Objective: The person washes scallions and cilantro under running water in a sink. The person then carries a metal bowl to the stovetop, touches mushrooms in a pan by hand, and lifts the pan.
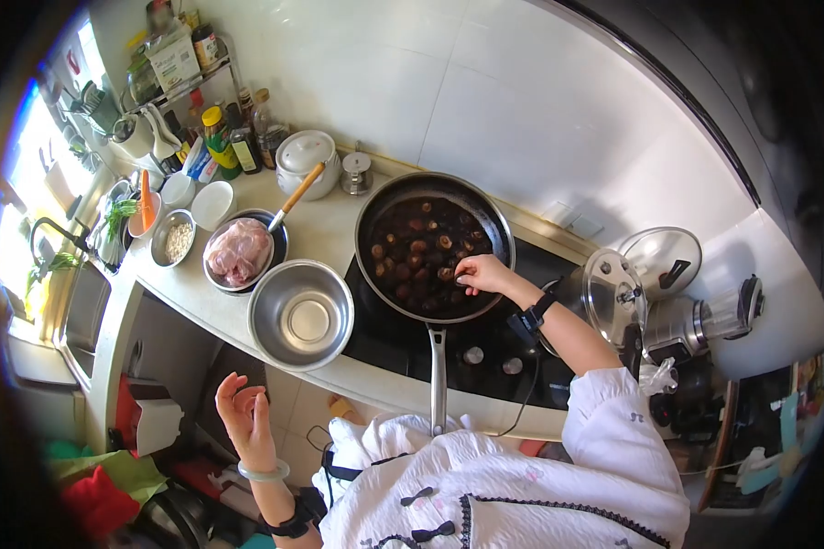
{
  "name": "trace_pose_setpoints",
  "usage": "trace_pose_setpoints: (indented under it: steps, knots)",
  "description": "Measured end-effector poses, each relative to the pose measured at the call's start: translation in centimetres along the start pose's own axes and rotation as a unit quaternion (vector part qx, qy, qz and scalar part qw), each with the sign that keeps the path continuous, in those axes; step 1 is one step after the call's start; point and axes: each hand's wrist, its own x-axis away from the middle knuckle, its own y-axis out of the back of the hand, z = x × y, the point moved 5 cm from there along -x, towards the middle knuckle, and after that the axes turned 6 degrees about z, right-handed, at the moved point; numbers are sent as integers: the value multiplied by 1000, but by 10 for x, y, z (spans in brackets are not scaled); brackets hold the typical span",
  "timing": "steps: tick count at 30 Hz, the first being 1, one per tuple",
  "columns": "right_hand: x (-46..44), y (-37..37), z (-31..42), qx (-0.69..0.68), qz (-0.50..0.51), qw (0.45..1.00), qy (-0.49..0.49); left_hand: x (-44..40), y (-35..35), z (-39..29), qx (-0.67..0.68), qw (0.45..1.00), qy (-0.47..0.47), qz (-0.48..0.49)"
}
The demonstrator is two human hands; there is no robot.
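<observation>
A deep frying pan (438, 316) with a long metal handle sits on the black cooktop. In it, several round brown mushrooms (417, 247) lie in dark liquid. My right hand (483, 274) reaches over the pan's right side, thumb and fingers pinched together on what looks like a mushroom, mostly hidden by the fingertips. My left hand (243, 414) hangs in the air in front of the counter, fingers loosely curled and apart, with nothing in it. Nearest to it is a wide steel bowl (339, 316), bare inside, at the counter's front edge.
Left of the steel bowl, raw meat (238, 252) fills a dark bowl, beside a wooden-handled utensil (298, 194). A bowl of pale chopped pieces (179, 242), a white lidded pot (306, 153) and bottles (218, 137) stand behind. A pressure cooker (613, 291) stands at right.
</observation>
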Motion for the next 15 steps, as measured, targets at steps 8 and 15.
trace_pose_setpoints:
  steps: [8,15]
  knots:
    - [1,-4,5,102,-25,994,13,-3,1,-2,5,1000,-11,5]
    - [-14,9,-26,151,-43,988,-3,-1,2,2,-2,1000,-6,0]
